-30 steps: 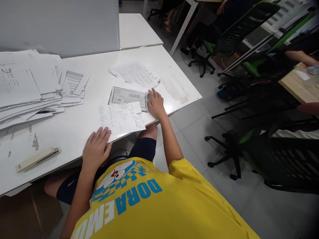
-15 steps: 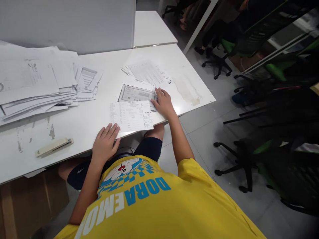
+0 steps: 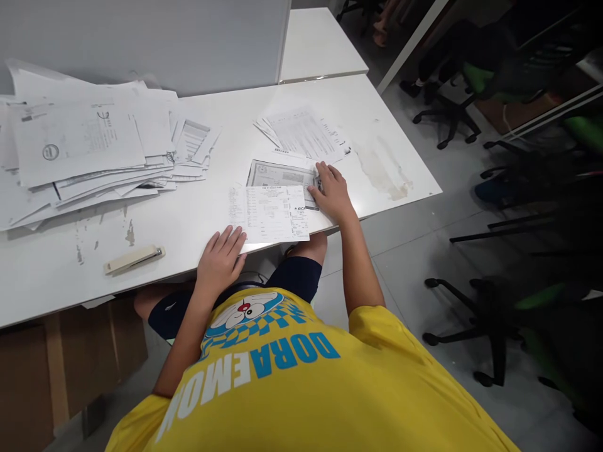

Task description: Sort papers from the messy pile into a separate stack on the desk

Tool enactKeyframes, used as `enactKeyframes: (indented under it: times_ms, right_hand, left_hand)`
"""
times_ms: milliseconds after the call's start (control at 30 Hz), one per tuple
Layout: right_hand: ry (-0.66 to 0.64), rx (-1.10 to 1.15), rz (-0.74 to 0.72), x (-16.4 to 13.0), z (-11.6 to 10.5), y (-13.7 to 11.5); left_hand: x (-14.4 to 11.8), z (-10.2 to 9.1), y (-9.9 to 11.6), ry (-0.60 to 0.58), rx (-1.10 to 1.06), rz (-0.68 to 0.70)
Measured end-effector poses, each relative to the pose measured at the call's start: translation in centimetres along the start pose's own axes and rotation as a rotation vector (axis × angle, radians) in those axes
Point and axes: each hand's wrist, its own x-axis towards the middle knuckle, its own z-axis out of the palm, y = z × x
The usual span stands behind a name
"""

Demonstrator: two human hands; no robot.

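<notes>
We see the left hand (image 3: 220, 262) lying flat with fingers spread, its grip pinching nothing, the fingertips pressing the lower left corner of the printed slip (image 3: 272, 213) just below the centre of the frame. The right hand (image 3: 333, 190) rests open, palm down, fingers on the right edge of the bordered sheet (image 3: 277, 175), which lies partly under the slip's upper edge. We judge both papers light, thin and limp: they would slide easily on the smooth white bench (image 3: 198, 207) and crease if pinched hard, so an edge or a free corner at the bench's near rim looks the best place to take hold. Above them lies a fanned set of pages (image 3: 304, 132); at upper left a loose paper pile (image 3: 89, 147); at lower left a cream stapler (image 3: 134, 259). Compared with a second ago, both hands hold the same poses on the same papers; only the view has swung, shifting everything rightward in the frame.
</notes>
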Motion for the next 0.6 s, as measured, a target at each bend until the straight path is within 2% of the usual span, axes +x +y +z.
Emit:
enactKeyframes:
  times_ms: [167,433,600]
  right_hand:
    - [0.012,0.015,0.023,1.3,-0.1,1.4]
    - [-0.136,-0.026,0.02,4.8,-1.1,2.2]
    - [-0.049,-0.031,0.014,4.0,-0.8,1.6]
  left_hand:
    - [-0.1,0.2,0.1,-0.007,-0.015,-0.011]
    - [-0.2,0.4,0.0,0.005,-0.003,-0.003]
    - [-0.2,0.3,0.1,-0.006,-0.024,-0.014]
